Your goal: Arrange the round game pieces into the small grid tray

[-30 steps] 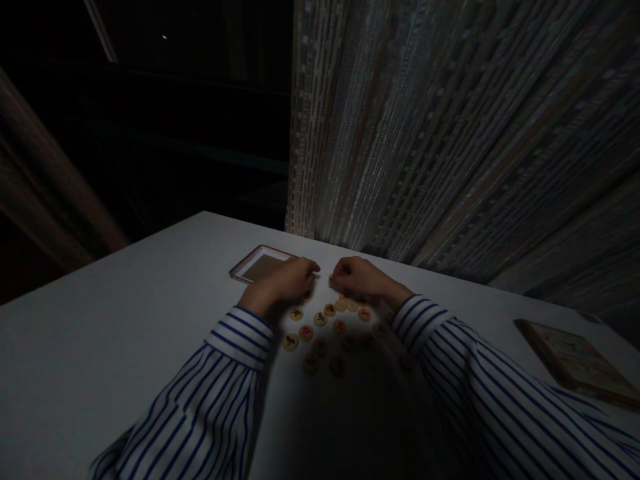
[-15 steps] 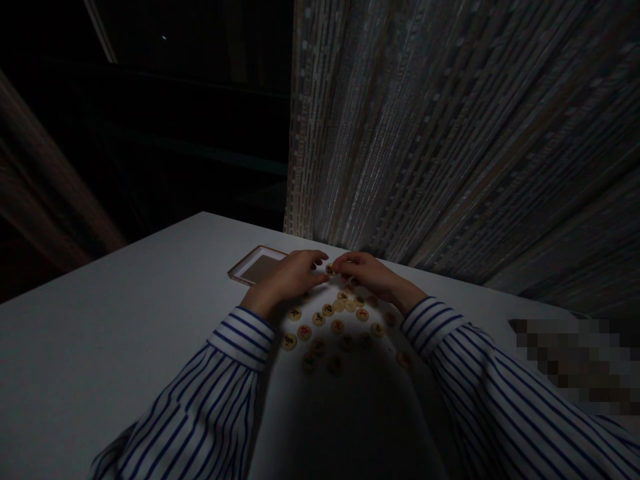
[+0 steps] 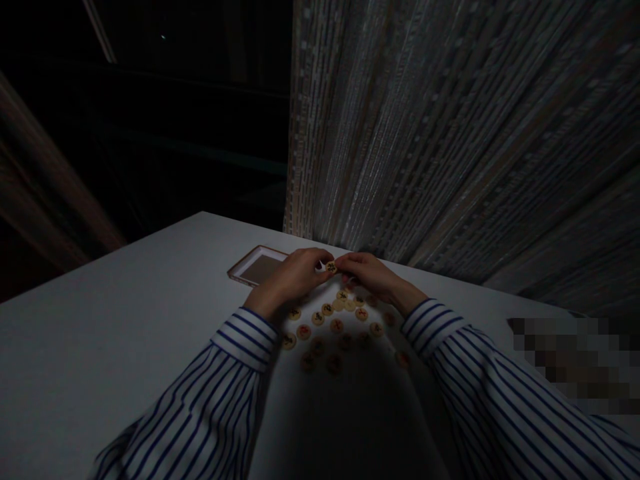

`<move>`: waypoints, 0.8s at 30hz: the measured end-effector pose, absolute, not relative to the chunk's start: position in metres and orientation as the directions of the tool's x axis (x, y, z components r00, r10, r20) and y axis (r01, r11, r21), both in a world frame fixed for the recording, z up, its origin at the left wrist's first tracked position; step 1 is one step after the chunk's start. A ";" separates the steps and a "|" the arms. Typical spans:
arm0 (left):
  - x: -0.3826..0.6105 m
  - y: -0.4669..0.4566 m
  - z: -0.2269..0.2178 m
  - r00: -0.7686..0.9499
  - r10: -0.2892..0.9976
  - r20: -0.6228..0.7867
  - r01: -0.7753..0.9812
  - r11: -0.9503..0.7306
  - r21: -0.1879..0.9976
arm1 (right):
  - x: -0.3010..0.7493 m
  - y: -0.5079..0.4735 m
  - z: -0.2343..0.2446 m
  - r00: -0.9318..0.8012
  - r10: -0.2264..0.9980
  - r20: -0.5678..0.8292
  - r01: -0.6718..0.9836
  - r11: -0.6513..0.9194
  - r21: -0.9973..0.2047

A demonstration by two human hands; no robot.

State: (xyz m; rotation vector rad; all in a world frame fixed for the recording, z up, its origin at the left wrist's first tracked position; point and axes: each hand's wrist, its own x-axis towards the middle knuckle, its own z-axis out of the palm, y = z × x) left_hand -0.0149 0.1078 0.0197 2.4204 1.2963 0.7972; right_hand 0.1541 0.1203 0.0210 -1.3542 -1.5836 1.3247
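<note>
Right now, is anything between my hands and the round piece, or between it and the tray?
Nothing visible. The left hand and right hand both pinch the round piece at their fingertips. Only the left hand's own fingers lie between it and the tray.

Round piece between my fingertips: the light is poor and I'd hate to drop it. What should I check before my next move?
1. Grip on the held piece, pinched from both sides: ok.
2. The left hand fingertips on its left edge: ok.
3. The right hand fingertips on its right edge: ok.
4. The loose pieces flat on the table, apart from it: ok.
5. The tray beside the left hand, uncovered: ok.
6. Marking on the held piece legible: cannot tell, too dim.
</note>
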 end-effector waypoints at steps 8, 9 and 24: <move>-0.018 0.107 0.018 0.486 0.837 0.252 0.686 -0.543 0.484 | 0.158 0.120 0.017 -0.278 0.961 -0.016 0.517 0.135 -0.845; -0.019 0.108 0.017 0.492 0.843 0.218 0.701 -0.532 0.476 | 0.160 0.121 0.015 -0.286 0.958 0.011 0.556 0.175 -0.813; -0.018 0.111 0.001 0.550 0.835 0.013 0.791 -0.526 0.313 | 0.188 0.095 0.005 -0.509 0.860 0.029 0.810 0.490 -0.321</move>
